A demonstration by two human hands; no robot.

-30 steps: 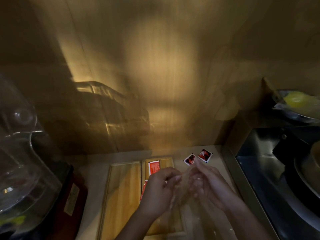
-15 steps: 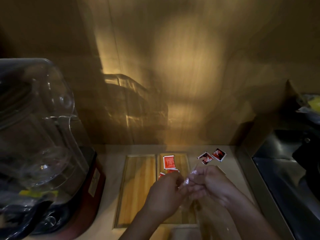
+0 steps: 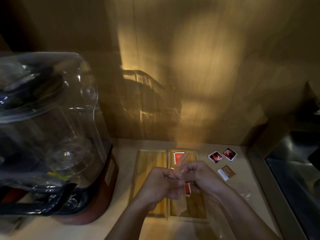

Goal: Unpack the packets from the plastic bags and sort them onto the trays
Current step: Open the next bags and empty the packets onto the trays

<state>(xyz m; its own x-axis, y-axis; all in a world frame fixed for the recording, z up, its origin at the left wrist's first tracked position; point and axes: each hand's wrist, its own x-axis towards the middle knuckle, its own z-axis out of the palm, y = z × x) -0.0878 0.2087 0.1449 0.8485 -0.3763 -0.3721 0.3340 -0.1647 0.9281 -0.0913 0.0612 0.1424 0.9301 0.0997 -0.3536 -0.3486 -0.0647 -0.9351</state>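
Both hands (image 3: 181, 181) pinch a thin clear bag (image 3: 181, 163).

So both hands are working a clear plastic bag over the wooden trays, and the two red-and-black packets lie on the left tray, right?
Not quite. The head view shows both hands, left and right, gripping the clear bag over the trays, but the two red-and-black packets lie on the counter to the right of the trays, not on the left tray.

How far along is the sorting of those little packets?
Early on. An orange packet already lies on the right tray; the left tray looks bare. Both hands, left hand and right hand, are pulling at a clear plastic bag. Two red-black packets and a brown packet wait on the counter.
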